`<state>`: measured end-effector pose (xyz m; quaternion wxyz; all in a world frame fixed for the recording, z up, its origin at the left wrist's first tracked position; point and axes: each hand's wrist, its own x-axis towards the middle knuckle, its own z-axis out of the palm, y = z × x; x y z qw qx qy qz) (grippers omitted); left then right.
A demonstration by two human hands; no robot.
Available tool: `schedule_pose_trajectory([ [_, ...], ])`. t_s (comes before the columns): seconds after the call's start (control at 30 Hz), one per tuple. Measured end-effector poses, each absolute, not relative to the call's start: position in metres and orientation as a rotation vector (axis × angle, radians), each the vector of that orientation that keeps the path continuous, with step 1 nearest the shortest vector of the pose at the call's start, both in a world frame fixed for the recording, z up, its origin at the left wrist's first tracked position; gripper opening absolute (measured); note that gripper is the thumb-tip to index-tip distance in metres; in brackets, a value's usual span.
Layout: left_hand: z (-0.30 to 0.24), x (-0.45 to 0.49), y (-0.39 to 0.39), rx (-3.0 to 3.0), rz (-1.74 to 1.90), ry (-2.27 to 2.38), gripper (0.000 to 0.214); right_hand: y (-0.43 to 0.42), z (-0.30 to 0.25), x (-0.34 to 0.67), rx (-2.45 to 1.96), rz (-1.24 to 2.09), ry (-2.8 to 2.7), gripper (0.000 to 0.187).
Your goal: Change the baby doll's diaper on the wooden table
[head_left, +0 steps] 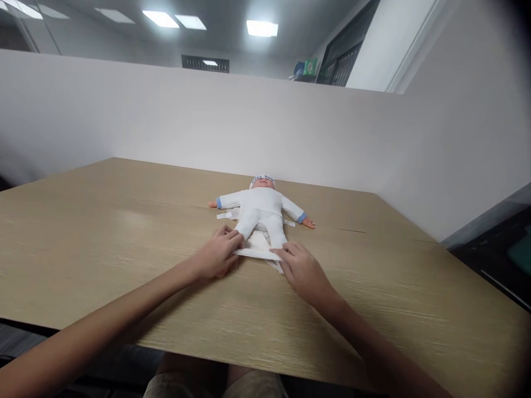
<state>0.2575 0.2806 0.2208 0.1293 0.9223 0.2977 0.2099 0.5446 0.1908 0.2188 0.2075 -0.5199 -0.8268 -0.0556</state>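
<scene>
Between fingertips: cloth (259, 253) edge; doll (261, 209) just beyond, legs on it. At one corner left hand (215, 255) pinches, fingers curled; right hand (305, 271) fingers nearly flat on other, grip unclear. Risk: uneven pull could skew cloth, drag doll off-centre.

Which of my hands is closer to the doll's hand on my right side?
Right. Your right hand holds the cloth just short of that doll hand; your left hand holds the cloth's other end, beyond the doll's legs.
</scene>
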Motion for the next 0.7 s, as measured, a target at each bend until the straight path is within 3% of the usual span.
schedule_pose_trajectory([
  [0.2,0.245,0.268,0.316,2.453,0.754,0.867,0.011,0.229,0.243,0.557,-1.424,0.166,-2.084,0.024],
  [0.43,0.275,0.298,0.372,2.271,0.894,0.928,0.028,0.284,0.266,0.556,-1.442,0.200,-1.773,0.024],
  [0.7,0.258,0.332,0.446,1.752,0.894,0.904,0.033,0.377,0.260,0.585,-1.606,0.549,-1.528,0.031],
])
